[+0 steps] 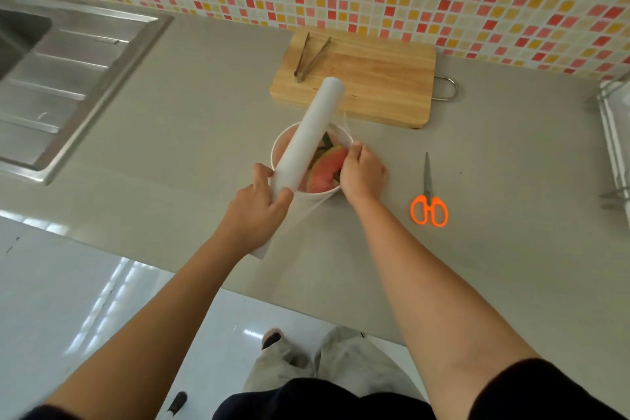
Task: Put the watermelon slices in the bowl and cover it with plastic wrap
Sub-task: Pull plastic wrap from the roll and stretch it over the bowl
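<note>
Nearest the viewer, the left hand (pixel 259 204) is wrapped around the near end of a roll of plastic wrap (pixel 308 136), which slants up and away across a white bowl (pixel 278 147) on the grey counter (pixel 170 147). The right hand (pixel 362 170) pinches the film against the bowl's right rim. Watermelon slices (pixel 324 169) sit inside the bowl, between the two hands. The thin film could slip from the pinch, cling to itself, or tug the light bowl sideways if pulled unevenly. Orange scissors (pixel 429 204) lie to the right; beyond, tongs (pixel 310 56) rest on a cutting board (pixel 375 78).
</note>
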Demonstrator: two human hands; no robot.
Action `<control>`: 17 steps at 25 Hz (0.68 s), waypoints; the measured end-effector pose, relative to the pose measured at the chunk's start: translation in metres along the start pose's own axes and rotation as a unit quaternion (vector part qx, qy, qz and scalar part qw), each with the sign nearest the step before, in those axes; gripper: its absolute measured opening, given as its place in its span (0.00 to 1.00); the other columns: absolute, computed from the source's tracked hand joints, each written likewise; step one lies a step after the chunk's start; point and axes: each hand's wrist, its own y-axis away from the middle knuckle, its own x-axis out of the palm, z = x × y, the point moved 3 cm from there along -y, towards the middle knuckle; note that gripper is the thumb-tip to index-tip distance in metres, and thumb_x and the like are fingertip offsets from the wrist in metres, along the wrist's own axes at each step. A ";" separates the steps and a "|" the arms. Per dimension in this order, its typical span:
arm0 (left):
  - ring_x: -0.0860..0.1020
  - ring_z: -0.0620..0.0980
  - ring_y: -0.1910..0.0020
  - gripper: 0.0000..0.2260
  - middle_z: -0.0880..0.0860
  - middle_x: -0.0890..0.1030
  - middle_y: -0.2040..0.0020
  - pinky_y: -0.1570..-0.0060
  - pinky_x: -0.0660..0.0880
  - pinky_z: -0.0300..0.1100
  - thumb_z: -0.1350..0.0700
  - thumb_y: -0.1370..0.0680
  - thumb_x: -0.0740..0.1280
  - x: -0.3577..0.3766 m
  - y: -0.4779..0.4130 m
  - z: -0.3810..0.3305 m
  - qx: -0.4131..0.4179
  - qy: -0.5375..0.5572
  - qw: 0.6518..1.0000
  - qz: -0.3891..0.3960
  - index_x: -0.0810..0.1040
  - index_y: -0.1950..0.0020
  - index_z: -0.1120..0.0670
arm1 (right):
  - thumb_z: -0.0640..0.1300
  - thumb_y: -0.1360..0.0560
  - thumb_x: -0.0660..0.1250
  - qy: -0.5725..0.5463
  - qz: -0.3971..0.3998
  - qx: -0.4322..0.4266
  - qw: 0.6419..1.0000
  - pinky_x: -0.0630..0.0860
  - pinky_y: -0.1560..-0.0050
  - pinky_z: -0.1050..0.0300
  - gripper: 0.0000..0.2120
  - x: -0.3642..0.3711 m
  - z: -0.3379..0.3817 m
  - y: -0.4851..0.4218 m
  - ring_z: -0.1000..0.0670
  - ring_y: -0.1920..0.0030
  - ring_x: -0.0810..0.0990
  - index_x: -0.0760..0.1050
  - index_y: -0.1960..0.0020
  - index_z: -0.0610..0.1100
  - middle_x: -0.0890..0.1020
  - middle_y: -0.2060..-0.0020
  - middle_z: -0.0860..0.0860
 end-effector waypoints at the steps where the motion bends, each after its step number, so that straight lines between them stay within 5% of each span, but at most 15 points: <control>1: 0.75 0.54 0.63 0.14 0.55 0.75 0.58 0.63 0.69 0.46 0.45 0.22 0.57 -0.001 0.000 0.003 0.002 0.011 1.000 0.021 0.60 0.42 0.51 | 0.46 0.19 0.48 0.002 -0.001 0.002 1.000 0.64 0.36 0.47 0.21 0.000 0.000 -0.001 0.39 0.41 0.74 0.77 0.45 0.39 0.81 0.46 0.39; 6: 0.74 0.50 0.60 0.19 0.54 0.74 0.52 0.66 0.67 0.40 0.42 0.20 0.54 -0.001 0.003 0.013 0.048 0.026 0.997 0.050 0.58 0.32 0.49 | 0.50 0.19 0.47 -0.025 0.013 0.052 0.998 0.66 0.37 0.46 0.23 -0.001 0.002 0.001 0.38 0.40 0.74 0.77 0.42 0.40 0.80 0.43 0.39; 9: 0.72 0.53 0.55 0.21 0.54 0.70 0.49 0.59 0.66 0.44 0.43 0.20 0.54 -0.001 0.000 0.013 0.064 0.009 0.997 0.035 0.59 0.31 0.51 | 0.57 0.20 0.43 -0.128 0.008 0.119 0.984 0.68 0.46 0.52 0.29 -0.007 -0.002 0.013 0.40 0.43 0.76 0.77 0.45 0.40 0.81 0.45 0.40; 13: 0.72 0.53 0.55 0.20 0.54 0.71 0.49 0.65 0.66 0.40 0.45 0.20 0.55 -0.005 -0.002 0.012 0.086 0.005 0.996 0.026 0.62 0.32 0.54 | 0.38 0.22 0.54 -0.183 -0.083 0.103 0.974 0.64 0.51 0.60 0.13 -0.010 -0.023 0.070 0.42 0.42 0.75 0.75 0.44 0.36 0.79 0.44 0.39; 15: 0.72 0.53 0.55 0.20 0.54 0.71 0.49 0.66 0.65 0.40 0.46 0.20 0.56 -0.005 -0.003 0.011 0.090 0.008 0.996 0.022 0.63 0.32 0.56 | 0.34 0.24 0.57 -0.254 -0.035 0.135 0.957 0.67 0.50 0.60 0.12 0.003 -0.036 0.106 0.44 0.48 0.76 0.75 0.46 0.40 0.80 0.50 0.42; 17: 0.71 0.53 0.54 0.20 0.54 0.70 0.49 0.60 0.66 0.44 0.46 0.20 0.56 -0.004 -0.004 0.011 0.088 0.008 0.996 0.020 0.63 0.33 0.56 | 0.34 0.23 0.57 -0.364 0.101 0.149 0.914 0.71 0.53 0.62 0.12 0.022 -0.034 0.132 0.51 0.56 0.77 0.75 0.51 0.47 0.80 0.56 0.48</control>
